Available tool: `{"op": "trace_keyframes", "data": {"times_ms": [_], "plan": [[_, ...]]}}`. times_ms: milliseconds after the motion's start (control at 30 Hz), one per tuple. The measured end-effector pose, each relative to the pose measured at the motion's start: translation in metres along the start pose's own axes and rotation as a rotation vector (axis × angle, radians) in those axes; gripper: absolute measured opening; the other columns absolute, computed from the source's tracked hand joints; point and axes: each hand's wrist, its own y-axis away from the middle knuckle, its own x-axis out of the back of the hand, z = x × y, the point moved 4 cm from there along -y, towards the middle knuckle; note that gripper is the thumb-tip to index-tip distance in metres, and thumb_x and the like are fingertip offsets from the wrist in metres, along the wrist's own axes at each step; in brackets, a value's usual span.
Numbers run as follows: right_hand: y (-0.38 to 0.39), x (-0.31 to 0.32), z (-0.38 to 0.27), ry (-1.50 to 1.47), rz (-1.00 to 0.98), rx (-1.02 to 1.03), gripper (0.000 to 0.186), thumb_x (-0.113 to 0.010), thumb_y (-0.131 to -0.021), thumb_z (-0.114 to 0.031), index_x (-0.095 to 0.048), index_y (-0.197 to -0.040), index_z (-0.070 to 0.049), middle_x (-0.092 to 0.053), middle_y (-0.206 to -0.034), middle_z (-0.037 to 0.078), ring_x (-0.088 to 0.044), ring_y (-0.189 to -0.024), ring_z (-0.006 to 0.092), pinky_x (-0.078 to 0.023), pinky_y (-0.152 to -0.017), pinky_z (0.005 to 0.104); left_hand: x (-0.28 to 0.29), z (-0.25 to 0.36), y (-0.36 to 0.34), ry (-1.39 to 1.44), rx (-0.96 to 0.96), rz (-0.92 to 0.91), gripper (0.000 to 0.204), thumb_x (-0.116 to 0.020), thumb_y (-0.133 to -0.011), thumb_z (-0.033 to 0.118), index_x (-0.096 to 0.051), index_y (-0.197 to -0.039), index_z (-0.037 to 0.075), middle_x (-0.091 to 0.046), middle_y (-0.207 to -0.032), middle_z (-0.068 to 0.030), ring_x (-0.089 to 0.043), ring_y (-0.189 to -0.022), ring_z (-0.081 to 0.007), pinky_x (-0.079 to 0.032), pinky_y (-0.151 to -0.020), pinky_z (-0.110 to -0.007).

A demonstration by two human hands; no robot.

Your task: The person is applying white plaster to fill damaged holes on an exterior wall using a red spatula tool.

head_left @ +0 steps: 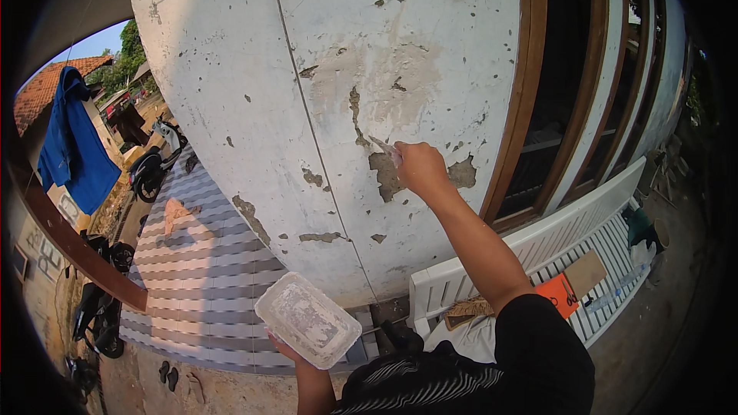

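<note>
My right hand (pixel 421 169) is closed around a putty knife (pixel 387 149), its pale blade against the white wall (pixel 430 246). Just below the blade is a grey patch of bare plaster (pixel 384 178) where the paint has come off; a second bare patch (pixel 463 173) lies to the right of my hand. Above, a beige smeared area (pixel 400 81) spreads over the wall. Low at the front, my left hand (pixel 286 348) grips a clear plastic tub (pixel 307 320) from beneath and its left side. White paste residue coats the inside of the tub. Most of the left fingers are hidden under it.
A white slatted bench (pixel 461 280) stands along the wall to the right, with an orange item (pixel 556 296) and cardboard (pixel 586 273) on it. Brown-framed windows (pixel 530 100) rise behind. At left are a tiled floor (pixel 207 277), a hanging blue cloth (pixel 77 150) and parked motorbikes (pixel 150 169).
</note>
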Motion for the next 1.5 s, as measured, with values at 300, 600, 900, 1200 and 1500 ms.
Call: {"op": "trace_keyframes", "data": {"times_ms": [300, 600, 900, 1200, 1500], "plan": [[-0.012, -0.014, -0.001, -0.018, 0.045, 0.050, 0.020, -0.059, -0.085, -0.014, -0.070, -0.100, -0.008, -0.068, -0.077, 0.020, -0.067, -0.074, 0.0390, -0.054, -0.067, 0.0493, -0.014, -0.006, -0.004, -0.084, 0.032, -0.088, 0.088, -0.047, -0.085, 0.072, -0.029, -0.152, 0.017, -0.038, -0.150, -0.0194, -0.045, -0.129, -0.0478, -0.037, -0.098, -0.074], [-0.019, -0.011, -0.002, -0.080, 0.077, -0.011, 0.020, -0.059, -0.085, -0.016, -0.070, -0.100, -0.009, -0.069, -0.082, 0.020, -0.067, -0.078, 0.0386, -0.054, -0.071, 0.0492, -0.016, -0.011, -0.010, 0.033, 0.030, -0.085, 0.084, -0.046, -0.088, 0.068, -0.029, -0.151, 0.015, -0.037, -0.150, -0.0188, -0.047, -0.128, -0.0460, -0.041, -0.100, -0.068], [-0.016, -0.022, 0.001, -0.130, 0.031, 0.019, 0.020, -0.057, -0.087, -0.014, -0.067, -0.102, -0.008, -0.069, -0.084, 0.020, -0.067, -0.080, 0.0399, -0.053, -0.073, 0.0502, -0.014, -0.015, -0.013, 0.115, 0.047, -0.103, 0.083, -0.046, -0.090, 0.067, -0.029, -0.151, 0.014, -0.038, -0.149, -0.0186, -0.046, -0.129, -0.0445, -0.043, -0.101, -0.063], [0.011, -0.032, -0.010, -0.141, 0.080, 0.087, 0.013, -0.055, -0.086, -0.010, -0.056, -0.096, -0.001, -0.066, -0.090, 0.019, -0.066, -0.081, 0.0391, -0.053, -0.071, 0.0487, -0.014, -0.014, -0.011, -0.011, 0.080, -0.092, 0.086, -0.048, -0.087, 0.069, -0.029, -0.151, 0.014, -0.038, -0.149, -0.0205, -0.045, -0.129, -0.0477, -0.042, -0.099, -0.067], [0.023, -0.051, -0.033, -0.100, 0.100, 0.031, 0.012, -0.054, -0.089, -0.012, -0.057, -0.096, -0.002, -0.066, -0.093, 0.019, -0.067, -0.079, 0.0385, -0.053, -0.069, 0.0490, -0.012, -0.002, -0.002, 0.106, 0.032, -0.110, 0.086, -0.047, -0.088, 0.069, -0.029, -0.152, 0.015, -0.036, -0.151, -0.0196, -0.045, -0.129, -0.0472, -0.041, -0.100, -0.067]]}}
